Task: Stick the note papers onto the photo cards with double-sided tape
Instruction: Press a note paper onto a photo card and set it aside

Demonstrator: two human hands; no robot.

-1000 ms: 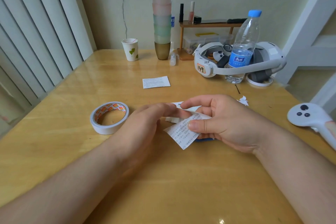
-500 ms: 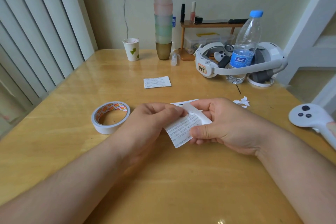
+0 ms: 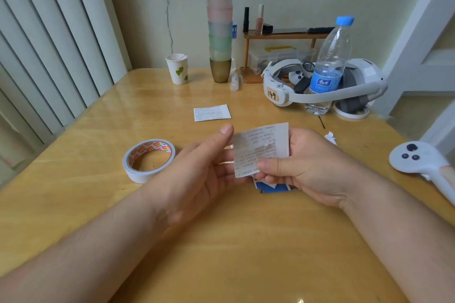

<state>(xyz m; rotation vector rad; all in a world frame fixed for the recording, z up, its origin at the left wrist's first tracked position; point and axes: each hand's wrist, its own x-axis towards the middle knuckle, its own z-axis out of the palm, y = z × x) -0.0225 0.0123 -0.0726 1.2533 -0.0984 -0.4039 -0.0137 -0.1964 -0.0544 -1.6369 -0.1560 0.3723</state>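
Soft, even daylight, glare streaks on the glossy table (image 3: pixel 103 130), wide-angle bending at edges, slight blur overall

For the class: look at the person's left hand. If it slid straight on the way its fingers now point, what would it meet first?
The left hand points up-right at the held white printed note paper; its fingertips are already at that paper's left edge, so it would probably meet the paper first, though depth is unclear.
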